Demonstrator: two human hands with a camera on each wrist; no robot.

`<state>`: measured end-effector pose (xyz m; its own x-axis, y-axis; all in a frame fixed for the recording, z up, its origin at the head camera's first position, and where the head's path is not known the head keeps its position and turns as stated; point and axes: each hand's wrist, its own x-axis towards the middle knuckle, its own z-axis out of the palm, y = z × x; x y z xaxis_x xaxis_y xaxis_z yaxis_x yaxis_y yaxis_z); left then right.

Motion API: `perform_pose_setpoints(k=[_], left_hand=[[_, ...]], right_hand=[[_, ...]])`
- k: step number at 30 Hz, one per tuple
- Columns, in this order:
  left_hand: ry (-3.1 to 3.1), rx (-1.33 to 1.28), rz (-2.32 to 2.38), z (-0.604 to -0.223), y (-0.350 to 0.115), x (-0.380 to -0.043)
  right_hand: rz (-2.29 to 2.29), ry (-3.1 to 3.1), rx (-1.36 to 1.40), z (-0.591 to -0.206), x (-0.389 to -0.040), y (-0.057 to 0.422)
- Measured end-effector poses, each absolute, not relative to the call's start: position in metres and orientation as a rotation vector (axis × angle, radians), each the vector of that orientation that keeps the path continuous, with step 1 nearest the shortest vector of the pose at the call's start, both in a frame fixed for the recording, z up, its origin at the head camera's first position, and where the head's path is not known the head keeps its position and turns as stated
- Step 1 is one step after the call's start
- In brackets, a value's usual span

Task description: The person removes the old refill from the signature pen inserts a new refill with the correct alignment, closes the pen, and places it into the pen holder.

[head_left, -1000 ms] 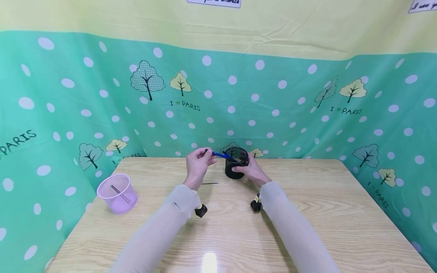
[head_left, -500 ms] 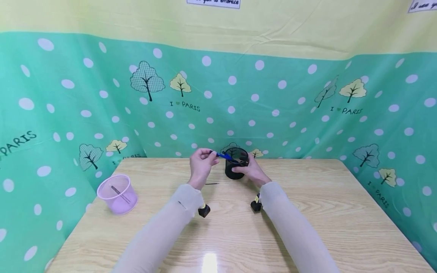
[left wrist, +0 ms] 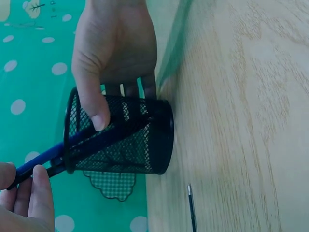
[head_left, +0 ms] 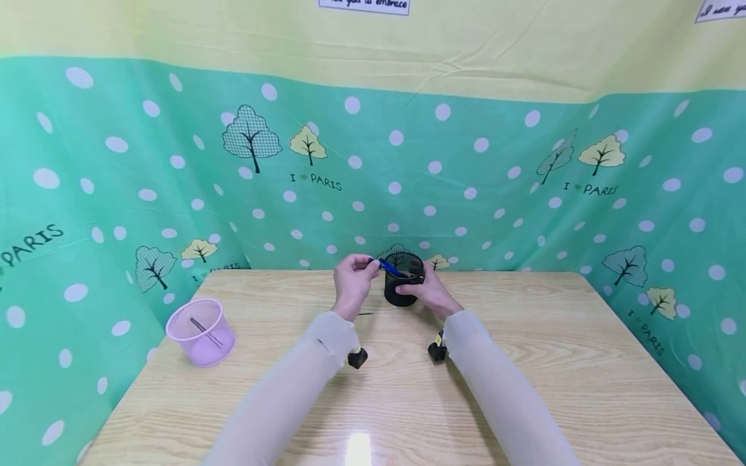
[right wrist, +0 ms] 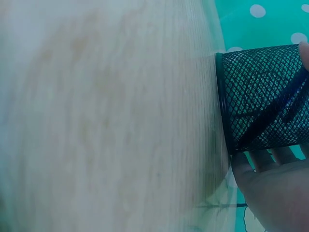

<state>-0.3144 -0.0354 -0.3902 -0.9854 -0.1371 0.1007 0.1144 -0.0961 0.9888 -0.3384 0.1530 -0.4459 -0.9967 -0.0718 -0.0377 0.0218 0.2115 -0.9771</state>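
Observation:
My left hand [head_left: 353,285] pinches the upper end of a blue pen [head_left: 389,266] between thumb and fingers. The pen slants down through the open top of a black mesh pen holder [head_left: 399,291]. In the left wrist view, a second, darker stick [left wrist: 57,168] lies alongside the blue pen, and both run into the holder. My right hand [head_left: 431,290] grips the holder from its right side, thumb across the front and fingers behind. The holder stands upright at the back of the table. Through the mesh in the right wrist view, dark slanted shapes [right wrist: 270,113] show inside.
A thin dark rod with a silvery tip [left wrist: 191,208] lies on the wooden table [head_left: 524,362] left of the holder. A purple basket [head_left: 201,333] with thin dark sticks stands at the left edge. A green dotted cloth [head_left: 484,226] hangs close behind the table.
My left hand has moved right, closer to the holder, and the blue pen has slid deeper into it. The right hand and the holder stay in place.

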Motion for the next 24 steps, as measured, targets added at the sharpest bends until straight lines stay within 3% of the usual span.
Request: perform_pose_setpoints(k=[24], left_hand=[[-2.12, 0.019, -1.945, -0.406, -0.02, -0.321]], right_hand=[[-1.916, 2.378, -0.067, -0.446, -0.339, 0.154]])
